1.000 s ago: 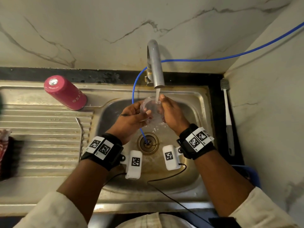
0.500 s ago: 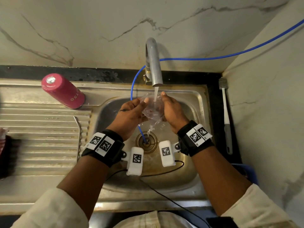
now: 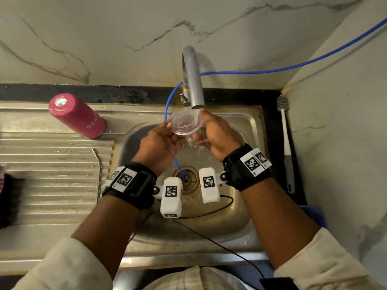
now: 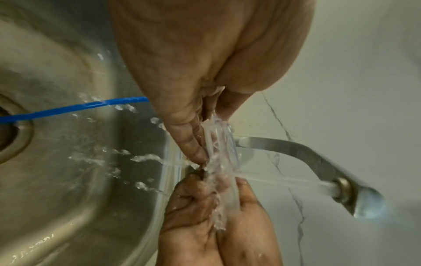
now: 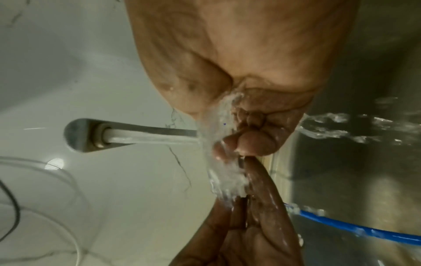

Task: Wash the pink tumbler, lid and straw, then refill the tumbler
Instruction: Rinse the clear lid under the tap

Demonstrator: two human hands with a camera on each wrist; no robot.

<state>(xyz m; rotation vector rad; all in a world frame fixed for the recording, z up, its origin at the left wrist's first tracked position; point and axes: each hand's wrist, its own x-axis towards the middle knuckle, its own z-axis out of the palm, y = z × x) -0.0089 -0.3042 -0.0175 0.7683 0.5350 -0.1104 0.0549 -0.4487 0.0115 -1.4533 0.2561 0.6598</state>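
Head view has you right under the tap (image 3: 192,80), rinsing the clear lid (image 3: 187,123) in the running stream. Your left hand (image 3: 161,146) pinches the lid's rim on the side toward the pink tumbler (image 3: 77,116), and your right hand (image 3: 217,135) curls its fingers (image 5: 244,142) round the opposite edge, so both are gripping, not spread. The tumbler itself stands upside down on the steel bench, well off to the tumbler side of the tap, by the basin's corner. What looks like the metal straw (image 3: 98,170) lies on the ribbed drainer nearer you than the tumbler, though it's too thin to be sure.

Tip for this bit: I'd turn the lid slowly so the water hits the whole inner groove, and keep it low under the tap so it splashes less. Wet plastic is slippery, so hold the rim firmly.
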